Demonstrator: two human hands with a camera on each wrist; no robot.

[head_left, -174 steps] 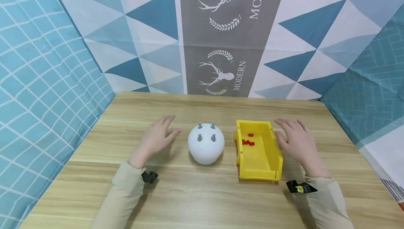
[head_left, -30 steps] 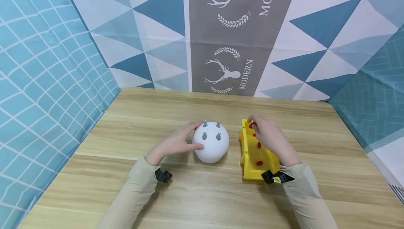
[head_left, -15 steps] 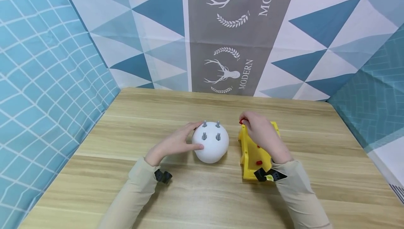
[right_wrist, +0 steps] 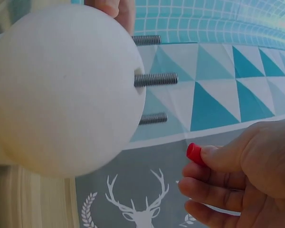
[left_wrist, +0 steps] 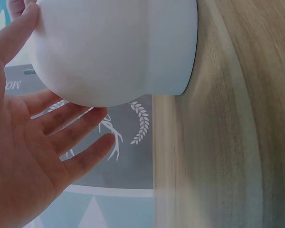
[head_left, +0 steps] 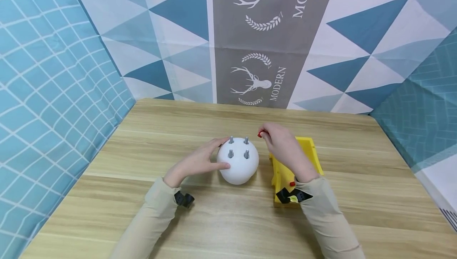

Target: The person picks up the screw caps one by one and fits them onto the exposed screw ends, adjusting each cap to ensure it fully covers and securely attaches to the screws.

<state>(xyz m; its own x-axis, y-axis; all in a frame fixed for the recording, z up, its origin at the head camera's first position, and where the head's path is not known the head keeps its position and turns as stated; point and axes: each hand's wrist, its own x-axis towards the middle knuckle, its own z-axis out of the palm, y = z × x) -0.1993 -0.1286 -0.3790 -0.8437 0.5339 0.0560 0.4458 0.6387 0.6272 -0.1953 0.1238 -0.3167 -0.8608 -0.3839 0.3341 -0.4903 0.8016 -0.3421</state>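
Red cap (right_wrist: pixel 194 153): likely light, pliable; grip its sides
My right hand (head_left: pixel 283 146): pinching it, right of white dome (head_left: pixel 240 171)
My left hand (head_left: pixel 198 162): spread against dome's left

A white ball (head_left: pixel 239 168) sits on the tabletop (head_left: pixel 228 221), four threaded studs (right_wrist: pixel 156 79) upright; to its right, the right hand (head_left: pixel 283 144) pinches a red, apparently hollow cap (right_wrist: pixel 194 151).

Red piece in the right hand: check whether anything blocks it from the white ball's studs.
Nothing visible does. Open space shows between the red piece, pinched by the right hand, and the nearest stud; the left hand holds the white ball from the other side.
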